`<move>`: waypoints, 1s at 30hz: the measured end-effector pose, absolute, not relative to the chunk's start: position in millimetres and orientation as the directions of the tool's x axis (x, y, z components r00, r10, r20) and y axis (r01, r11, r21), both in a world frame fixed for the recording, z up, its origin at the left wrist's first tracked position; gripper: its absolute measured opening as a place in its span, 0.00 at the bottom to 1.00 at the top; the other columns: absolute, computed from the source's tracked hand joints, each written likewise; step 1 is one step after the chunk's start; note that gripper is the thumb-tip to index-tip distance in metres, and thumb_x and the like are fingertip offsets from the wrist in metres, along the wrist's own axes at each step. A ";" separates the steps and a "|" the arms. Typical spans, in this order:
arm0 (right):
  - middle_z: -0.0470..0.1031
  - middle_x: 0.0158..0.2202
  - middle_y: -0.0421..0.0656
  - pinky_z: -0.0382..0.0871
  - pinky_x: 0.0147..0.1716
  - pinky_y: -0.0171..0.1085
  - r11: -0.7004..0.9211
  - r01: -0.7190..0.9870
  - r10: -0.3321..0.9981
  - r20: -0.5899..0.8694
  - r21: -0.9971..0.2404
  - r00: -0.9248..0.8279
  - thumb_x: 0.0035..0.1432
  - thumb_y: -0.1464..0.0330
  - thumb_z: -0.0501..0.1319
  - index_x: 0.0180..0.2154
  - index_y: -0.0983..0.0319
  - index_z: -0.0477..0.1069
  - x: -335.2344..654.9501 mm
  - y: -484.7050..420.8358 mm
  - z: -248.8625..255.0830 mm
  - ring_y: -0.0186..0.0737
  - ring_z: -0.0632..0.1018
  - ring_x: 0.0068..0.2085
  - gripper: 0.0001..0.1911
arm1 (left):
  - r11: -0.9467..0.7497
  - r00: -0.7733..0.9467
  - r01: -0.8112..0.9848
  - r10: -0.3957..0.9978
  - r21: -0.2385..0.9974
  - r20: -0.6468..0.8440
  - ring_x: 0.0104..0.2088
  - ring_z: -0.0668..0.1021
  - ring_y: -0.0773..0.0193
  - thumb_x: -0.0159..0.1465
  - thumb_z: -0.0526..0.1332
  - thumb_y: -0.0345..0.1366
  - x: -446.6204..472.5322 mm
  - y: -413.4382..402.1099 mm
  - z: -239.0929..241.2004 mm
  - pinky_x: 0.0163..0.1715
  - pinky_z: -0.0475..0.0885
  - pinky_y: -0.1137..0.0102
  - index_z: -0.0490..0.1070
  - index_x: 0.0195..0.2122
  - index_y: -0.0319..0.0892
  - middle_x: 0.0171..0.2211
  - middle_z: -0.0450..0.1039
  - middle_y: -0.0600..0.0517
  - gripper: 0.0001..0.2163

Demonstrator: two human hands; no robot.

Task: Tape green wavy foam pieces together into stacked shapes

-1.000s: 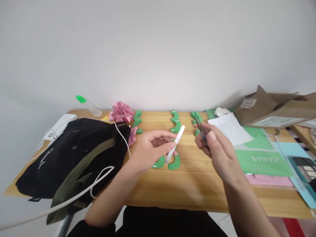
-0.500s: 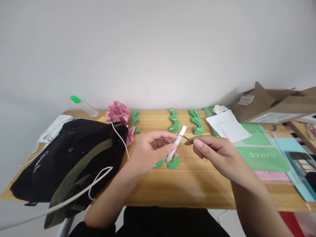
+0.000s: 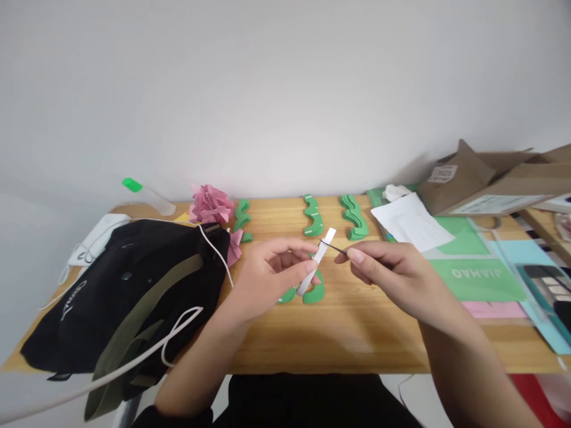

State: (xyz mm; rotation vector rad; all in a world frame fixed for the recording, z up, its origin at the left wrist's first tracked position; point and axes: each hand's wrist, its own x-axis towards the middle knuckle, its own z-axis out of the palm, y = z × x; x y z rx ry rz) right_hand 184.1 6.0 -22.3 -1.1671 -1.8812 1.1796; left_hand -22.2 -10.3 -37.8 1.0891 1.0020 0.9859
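Note:
My left hand (image 3: 272, 270) pinches a white strip (image 3: 317, 261) between thumb and fingers, holding it tilted above the wooden table (image 3: 357, 333). My right hand (image 3: 392, 270) is closed on a thin dark pair of tweezers (image 3: 335, 248), and their tip touches the upper end of the strip. Two green wavy paper cutouts (image 3: 312, 292) lie on the table just under the strip. More green cutouts lie behind: one stack (image 3: 313, 215) in the middle, another stack (image 3: 354, 217) to its right, and a smaller piece (image 3: 241, 217) to the left.
A black bag (image 3: 111, 285) with an olive strap and a white cord covers the left of the table. A pink paper flower (image 3: 212, 205) sits behind it. White paper (image 3: 410, 223), green and pink sheets (image 3: 477, 279) and brown paper bags (image 3: 491, 178) fill the right side.
My right hand came away from the green stack at the back, swung left, and brought the tweezers' tip to the top of the strip. My left hand has stayed put with the strip.

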 end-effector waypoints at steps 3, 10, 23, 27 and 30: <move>0.55 0.19 0.35 0.53 0.19 0.33 0.205 0.357 0.907 0.040 -0.911 -0.419 0.64 0.53 0.55 0.24 0.61 0.70 185.3 5.5 -22.9 0.30 0.58 0.21 0.23 | 0.177 0.241 -0.115 0.960 0.977 -0.146 0.23 0.78 0.67 0.58 0.67 0.32 -22.4 -9.5 -37.7 0.24 0.74 0.73 0.77 0.37 0.39 0.24 0.78 0.53 0.07; 0.56 0.17 0.34 0.54 0.18 0.32 0.194 0.343 0.916 0.044 -0.919 -0.399 0.63 0.55 0.58 0.28 0.62 0.76 186.0 6.1 -24.5 0.30 0.58 0.20 0.20 | 0.212 0.246 -0.100 0.952 0.972 -0.182 0.22 0.77 0.67 0.57 0.67 0.32 -24.0 -10.0 -35.1 0.23 0.73 0.73 0.77 0.37 0.38 0.23 0.78 0.52 0.07; 0.70 0.21 0.39 0.60 0.20 0.33 0.236 0.365 0.941 0.117 -0.901 -0.318 0.61 0.53 0.59 0.30 0.60 0.79 187.8 7.8 -30.8 0.32 0.66 0.22 0.20 | 0.066 0.291 0.013 0.954 0.998 -0.067 0.24 0.78 0.67 0.59 0.65 0.32 -30.7 -14.1 -35.3 0.24 0.74 0.73 0.77 0.37 0.39 0.26 0.77 0.52 0.06; 0.75 0.23 0.40 0.63 0.20 0.33 0.277 0.401 0.942 0.165 -0.873 -0.291 0.61 0.54 0.59 0.35 0.58 0.81 195.0 6.7 -37.3 0.34 0.70 0.23 0.17 | -0.193 0.174 0.408 0.976 0.892 0.132 0.32 0.79 0.64 0.61 0.63 0.32 -39.7 10.2 -55.7 0.31 0.75 0.72 0.76 0.46 0.40 0.34 0.78 0.49 0.12; 0.74 0.22 0.40 0.62 0.19 0.33 0.315 0.437 0.936 0.201 -0.842 -0.288 0.62 0.55 0.59 0.35 0.59 0.80 197.1 6.0 -39.6 0.34 0.70 0.22 0.17 | -0.222 0.155 0.752 0.975 0.620 0.161 0.36 0.79 0.61 0.62 0.59 0.27 -49.1 52.0 -86.6 0.40 0.74 0.67 0.74 0.48 0.40 0.38 0.78 0.47 0.14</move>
